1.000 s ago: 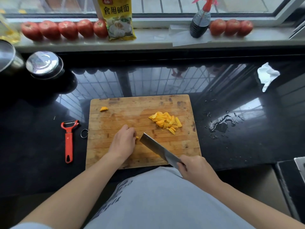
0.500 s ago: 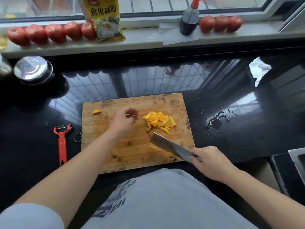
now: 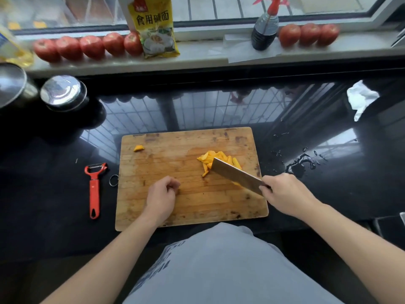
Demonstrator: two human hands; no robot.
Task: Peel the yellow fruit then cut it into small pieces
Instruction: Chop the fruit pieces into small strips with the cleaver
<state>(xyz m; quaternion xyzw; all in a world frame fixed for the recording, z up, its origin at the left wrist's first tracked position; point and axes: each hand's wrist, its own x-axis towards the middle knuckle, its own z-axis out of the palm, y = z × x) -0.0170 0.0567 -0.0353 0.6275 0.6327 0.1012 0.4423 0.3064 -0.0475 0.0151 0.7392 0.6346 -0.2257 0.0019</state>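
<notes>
Nearest, my left hand (image 3: pixel 162 197) rests on the cutting board (image 3: pixel 153 207), fingers curled in; I cannot tell whether they pinch anything. Right hand (image 3: pixel 285 194) grips the cleaver (image 3: pixel 236 175), blade laid against the heap of yellow fruit pieces (image 3: pixel 215 157) mid-board. One stray piece (image 3: pixel 139 148) sits at the far-left corner. Red peeler (image 3: pixel 94 189) lies left on the counter (image 3: pixel 328 194).

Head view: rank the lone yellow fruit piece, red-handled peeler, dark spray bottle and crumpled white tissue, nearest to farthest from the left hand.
1. Lone yellow fruit piece, board's far-left corner.
2. Red-handled peeler, counter left of the board.
3. Dark spray bottle, windowsill.
4. Crumpled white tissue, far right counter.

Measured from the left hand.
</notes>
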